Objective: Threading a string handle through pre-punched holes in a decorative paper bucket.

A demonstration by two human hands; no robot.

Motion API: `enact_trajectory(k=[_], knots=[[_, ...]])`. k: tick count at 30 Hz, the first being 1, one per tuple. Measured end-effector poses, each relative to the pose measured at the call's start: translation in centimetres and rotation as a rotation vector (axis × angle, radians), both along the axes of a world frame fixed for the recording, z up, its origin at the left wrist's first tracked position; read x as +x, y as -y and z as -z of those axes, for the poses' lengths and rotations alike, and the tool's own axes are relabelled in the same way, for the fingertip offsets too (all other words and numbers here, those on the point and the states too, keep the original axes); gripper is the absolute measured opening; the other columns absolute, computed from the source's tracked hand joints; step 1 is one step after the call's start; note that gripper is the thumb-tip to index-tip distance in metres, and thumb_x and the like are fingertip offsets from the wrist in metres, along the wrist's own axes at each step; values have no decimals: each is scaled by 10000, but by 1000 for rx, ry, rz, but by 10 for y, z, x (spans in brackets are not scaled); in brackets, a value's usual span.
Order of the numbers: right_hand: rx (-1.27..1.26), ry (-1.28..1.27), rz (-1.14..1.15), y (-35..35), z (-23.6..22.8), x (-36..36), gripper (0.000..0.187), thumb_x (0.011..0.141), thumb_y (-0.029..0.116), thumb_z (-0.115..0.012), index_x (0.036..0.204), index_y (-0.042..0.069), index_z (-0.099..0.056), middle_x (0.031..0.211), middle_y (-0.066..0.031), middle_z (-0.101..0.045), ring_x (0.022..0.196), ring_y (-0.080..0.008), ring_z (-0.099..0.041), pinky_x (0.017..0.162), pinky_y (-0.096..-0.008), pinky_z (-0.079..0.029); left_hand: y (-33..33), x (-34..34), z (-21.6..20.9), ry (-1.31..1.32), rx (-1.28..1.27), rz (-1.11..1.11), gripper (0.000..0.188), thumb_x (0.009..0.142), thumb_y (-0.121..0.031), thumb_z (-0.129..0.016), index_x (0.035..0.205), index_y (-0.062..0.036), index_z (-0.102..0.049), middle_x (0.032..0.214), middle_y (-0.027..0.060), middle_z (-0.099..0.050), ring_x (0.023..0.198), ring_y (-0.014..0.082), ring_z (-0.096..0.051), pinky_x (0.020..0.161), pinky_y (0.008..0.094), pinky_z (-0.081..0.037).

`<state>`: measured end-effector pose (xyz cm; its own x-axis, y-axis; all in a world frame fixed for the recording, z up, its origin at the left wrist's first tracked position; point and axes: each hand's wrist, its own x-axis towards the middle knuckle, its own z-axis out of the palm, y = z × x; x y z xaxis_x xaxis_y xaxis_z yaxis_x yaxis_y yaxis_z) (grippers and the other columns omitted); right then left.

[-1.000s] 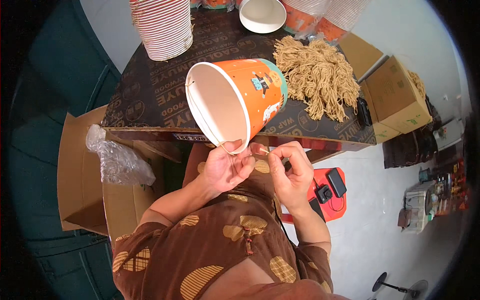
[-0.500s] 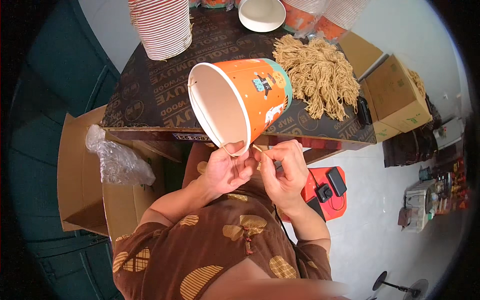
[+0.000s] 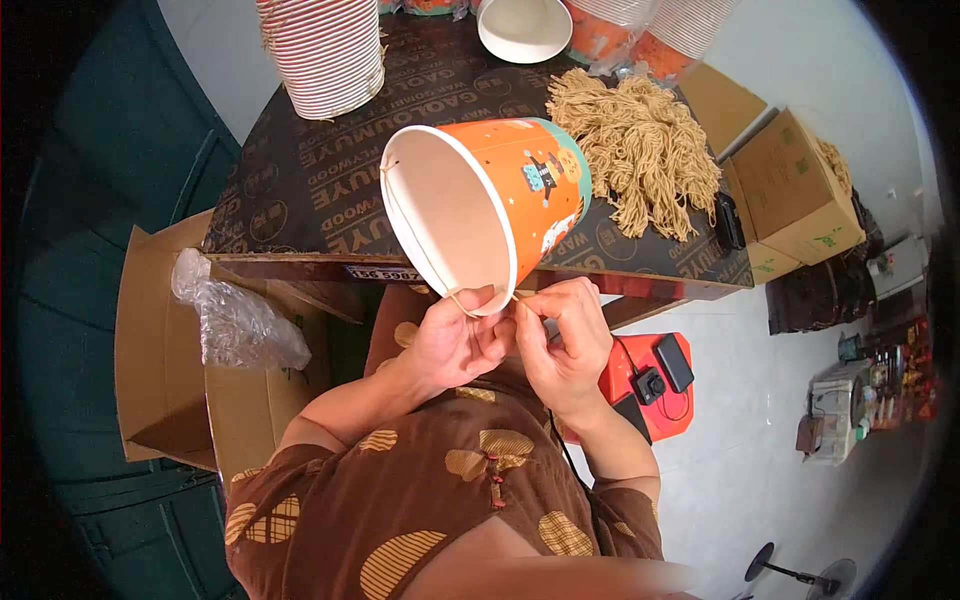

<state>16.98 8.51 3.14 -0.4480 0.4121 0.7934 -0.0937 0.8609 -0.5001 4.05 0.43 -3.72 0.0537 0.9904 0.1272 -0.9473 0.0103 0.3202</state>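
Observation:
An orange paper bucket [image 3: 515, 170] with cartoon figures and a green base lies tilted at the table's near edge, its white-rimmed mouth facing left and toward me. A tan cord [image 3: 418, 240] runs across the mouth, from a spot high on the rim down to my fingers. My left hand [image 3: 462, 335] grips the lower rim, thumb inside on the cord. Just right of it, my right hand [image 3: 565, 340] pinches the cord's end against the outside of the rim. The fingertips partly hide that end.
A pile of tan cords [image 3: 640, 150] lies on the dark table [image 3: 440, 90]. Stacked white-rimmed buckets [image 3: 322, 55] stand at the far left, a white bowl-like container [image 3: 524, 30] at the back. Cardboard boxes [image 3: 800, 190] flank the table; a red stool [image 3: 640, 390] holds small black devices.
The bucket has shifted slightly right and turned a little. My right fingers have closed in on the rim, and less of the cord end shows between them.

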Motion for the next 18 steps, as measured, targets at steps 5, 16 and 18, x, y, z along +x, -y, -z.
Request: enact_trajectory(k=[5,16,18], knots=[[-112,38,23,0,5,2,141,752,-69,-691,826,12,-602,768,-103,-583,679,-253,-551,648,-348,-417,1,2,-24,-190,-225,-115,302,979,-333,-526,981,-35,-571,804,64,-604,500,154,-579,320,220,-364],[-1219,-140,-183,0,49,10,108,943,72,-615,915,-22,-662,804,-32,-638,708,-84,-564,679,-232,-442,1,8,-28,-758,-398,-441,284,1012,-266,-506,1043,12,-554,834,88,-611,471,91,-540,328,200,-372],[-1286,-171,-163,-1,50,7,118,937,90,-631,879,-7,-665,775,-34,-639,677,-87,-553,652,-233,-429,0,5,-30,-807,-417,-407,282,1008,-259,-511,1031,16,-568,830,78,-612,472,89,-542,330,200,-371]])
